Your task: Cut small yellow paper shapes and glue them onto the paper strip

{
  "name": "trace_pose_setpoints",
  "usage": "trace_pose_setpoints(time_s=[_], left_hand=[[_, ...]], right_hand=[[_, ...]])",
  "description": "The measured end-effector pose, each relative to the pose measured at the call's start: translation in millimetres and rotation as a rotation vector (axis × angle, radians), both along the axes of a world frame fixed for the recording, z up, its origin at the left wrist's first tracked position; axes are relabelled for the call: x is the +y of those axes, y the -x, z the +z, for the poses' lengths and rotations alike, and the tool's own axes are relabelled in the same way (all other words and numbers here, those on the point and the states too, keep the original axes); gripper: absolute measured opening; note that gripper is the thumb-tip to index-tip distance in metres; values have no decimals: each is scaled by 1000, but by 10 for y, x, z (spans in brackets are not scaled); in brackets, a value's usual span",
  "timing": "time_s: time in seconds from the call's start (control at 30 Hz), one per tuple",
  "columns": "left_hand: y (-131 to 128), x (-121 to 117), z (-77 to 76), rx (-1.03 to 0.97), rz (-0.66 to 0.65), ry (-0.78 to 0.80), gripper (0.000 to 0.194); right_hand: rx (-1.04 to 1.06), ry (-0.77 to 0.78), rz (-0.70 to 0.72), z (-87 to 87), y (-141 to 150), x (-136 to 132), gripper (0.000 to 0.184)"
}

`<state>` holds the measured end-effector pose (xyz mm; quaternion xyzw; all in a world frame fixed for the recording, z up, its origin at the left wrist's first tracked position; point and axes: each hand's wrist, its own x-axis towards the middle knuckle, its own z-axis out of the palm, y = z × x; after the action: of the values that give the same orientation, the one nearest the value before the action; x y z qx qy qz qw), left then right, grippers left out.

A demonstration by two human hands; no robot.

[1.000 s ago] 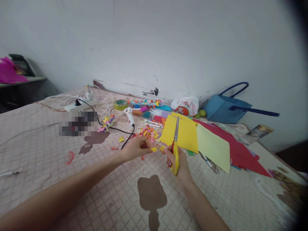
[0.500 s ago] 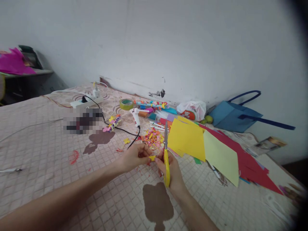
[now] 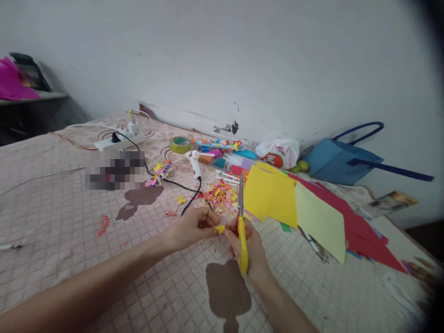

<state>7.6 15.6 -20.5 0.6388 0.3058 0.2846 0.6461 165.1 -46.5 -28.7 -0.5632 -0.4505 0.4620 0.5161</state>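
A small yellow paper piece (image 3: 219,229) is pinched between the thumb and fingers of my left hand (image 3: 196,227). My right hand (image 3: 250,247) grips yellow-handled scissors (image 3: 243,240), their blades together and pointing away from me. The right thumb and fingertip meet at the right end of the paper piece. Just beyond my hands lies a heap of small colourful paper cuttings (image 3: 222,194). Yellow paper sheets (image 3: 272,194) lie to the right of the scissor blades.
Behind the cuttings stands a white glue gun (image 3: 194,163) with a black cord. Green tape (image 3: 180,144) and a power strip (image 3: 120,141) are at the back left. Pale green paper (image 3: 321,219), red sheets (image 3: 360,231) and a blue bag (image 3: 343,162) lie to the right.
My right hand has come in toward my left, so both now meet at the yellow paper piece. The scissors have swung from right-leaning to nearly straight ahead. The camera view has shifted slightly.
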Motion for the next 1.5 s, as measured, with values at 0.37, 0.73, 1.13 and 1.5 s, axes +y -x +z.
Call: trace_pose_setpoints(time_s=[0.37, 0.73, 1.13, 1.5], left_hand=[[19, -47, 91, 112, -108, -15, 21], [28, -33, 166, -55, 50, 316, 25], [165, 79, 332, -269, 237, 276, 19], [181, 61, 374, -289, 288, 256, 18]], right_hand=[[-51, 30, 52, -5, 21, -49, 20], [65, -21, 92, -23, -53, -92, 29], [-262, 54, 362, 2, -129, -231, 38], [-404, 98, 291, 68, -62, -285, 29]])
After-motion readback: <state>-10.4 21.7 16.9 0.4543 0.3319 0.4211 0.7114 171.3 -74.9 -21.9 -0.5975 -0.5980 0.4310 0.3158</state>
